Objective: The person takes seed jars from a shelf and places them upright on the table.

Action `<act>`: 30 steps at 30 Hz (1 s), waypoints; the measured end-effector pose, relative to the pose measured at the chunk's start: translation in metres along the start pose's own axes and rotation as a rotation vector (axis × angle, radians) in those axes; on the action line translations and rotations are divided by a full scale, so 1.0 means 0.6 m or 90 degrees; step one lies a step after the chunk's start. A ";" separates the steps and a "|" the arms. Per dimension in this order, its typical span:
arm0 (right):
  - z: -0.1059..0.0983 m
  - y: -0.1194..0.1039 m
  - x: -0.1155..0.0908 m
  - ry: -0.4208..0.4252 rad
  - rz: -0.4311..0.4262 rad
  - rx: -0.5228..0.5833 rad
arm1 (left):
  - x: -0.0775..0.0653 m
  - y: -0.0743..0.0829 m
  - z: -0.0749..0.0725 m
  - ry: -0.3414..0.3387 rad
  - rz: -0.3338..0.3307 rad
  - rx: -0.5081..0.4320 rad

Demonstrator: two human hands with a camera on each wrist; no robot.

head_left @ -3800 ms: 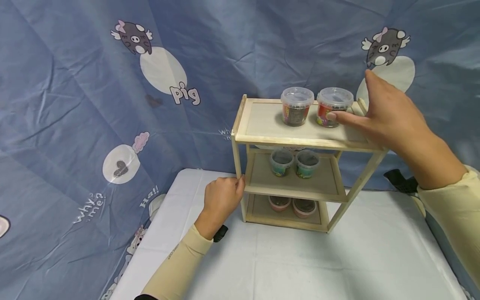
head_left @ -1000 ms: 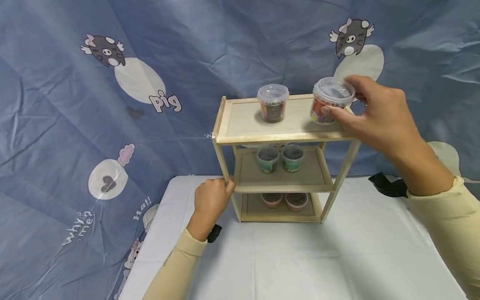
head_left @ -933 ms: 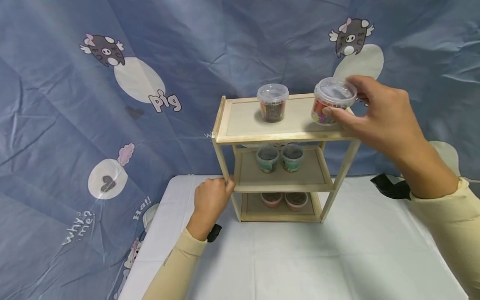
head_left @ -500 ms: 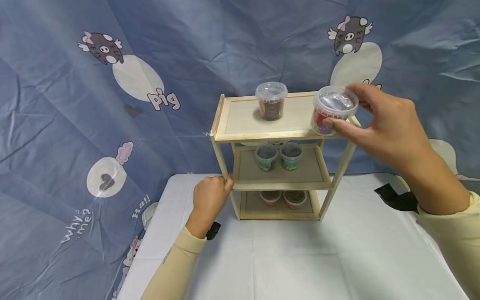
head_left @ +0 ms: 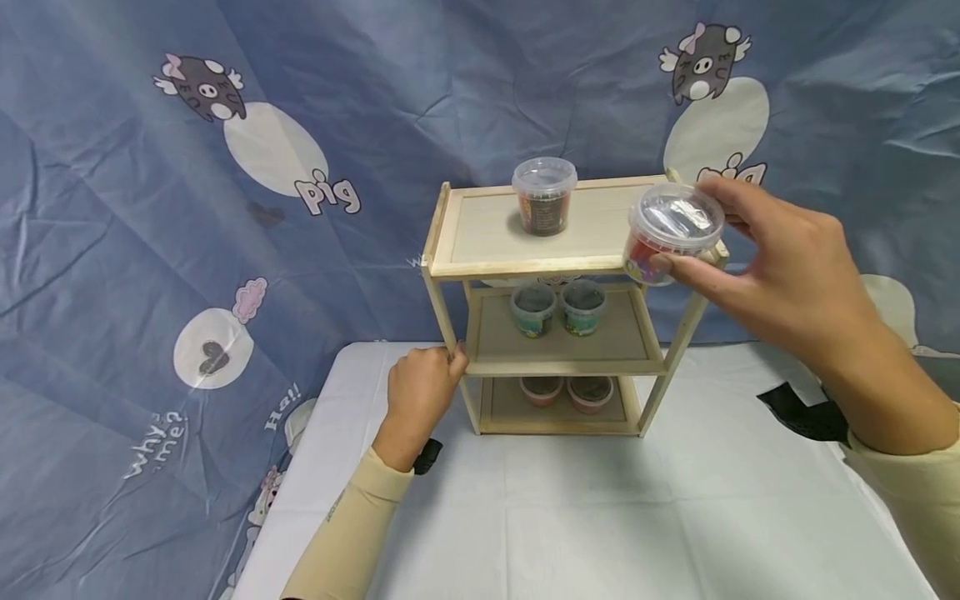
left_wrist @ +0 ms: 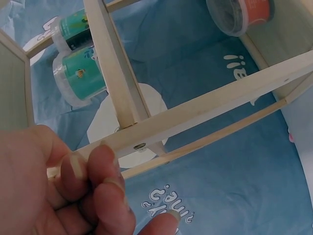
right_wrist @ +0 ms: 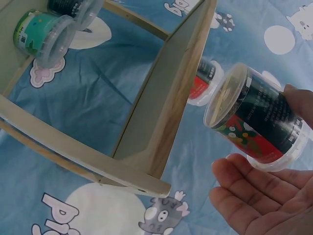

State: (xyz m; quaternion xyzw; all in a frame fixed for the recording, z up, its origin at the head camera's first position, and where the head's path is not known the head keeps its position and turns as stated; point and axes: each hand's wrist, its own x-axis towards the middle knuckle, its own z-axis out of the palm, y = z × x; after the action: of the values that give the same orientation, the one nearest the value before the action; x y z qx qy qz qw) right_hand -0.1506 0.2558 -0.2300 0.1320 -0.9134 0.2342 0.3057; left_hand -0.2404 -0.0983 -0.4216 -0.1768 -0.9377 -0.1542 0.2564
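Observation:
A small three-tier wooden shelf (head_left: 558, 367) stands on the white-covered table. My left hand (head_left: 418, 392) grips its left front post near the middle tier; in the left wrist view, curled fingers (left_wrist: 110, 205) lie by the post. My right hand (head_left: 795, 267) holds a clear-lidded plastic tub (head_left: 651, 260) with a red and dark label between thumb and fingers. This tub is tilted and raised at the top tier's right front corner. A matching tub (head_left: 543, 212) stands upright on the top tier, left of the held one.
Two green-labelled tubs (head_left: 583, 310) stand side by side on the middle tier. On the bottom tier are two pinkish tubs (head_left: 590, 398), partly covered by the tier above. A blue printed cloth (head_left: 390, 100) hangs behind and at the left. White cloth covers the table (head_left: 585, 517).
My right hand has taken hold of the right tub, lifted it off the top tier and brought it right and nearer, tilting it. The left hand stays on the post. The head view has shifted slightly.

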 end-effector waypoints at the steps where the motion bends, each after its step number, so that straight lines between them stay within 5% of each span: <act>1: -0.001 0.000 -0.002 0.002 -0.001 0.001 | 0.000 0.000 0.000 0.001 0.002 0.001; 30: -0.010 -0.003 -0.063 0.006 -0.011 -0.034 | 0.000 0.001 -0.002 -0.026 -0.004 0.002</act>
State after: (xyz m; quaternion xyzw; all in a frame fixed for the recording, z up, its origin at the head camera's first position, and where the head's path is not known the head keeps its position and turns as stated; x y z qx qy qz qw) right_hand -0.1174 0.2612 -0.2489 0.1307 -0.9167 0.2078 0.3153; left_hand -0.2395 -0.0983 -0.4206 -0.1766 -0.9434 -0.1502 0.2371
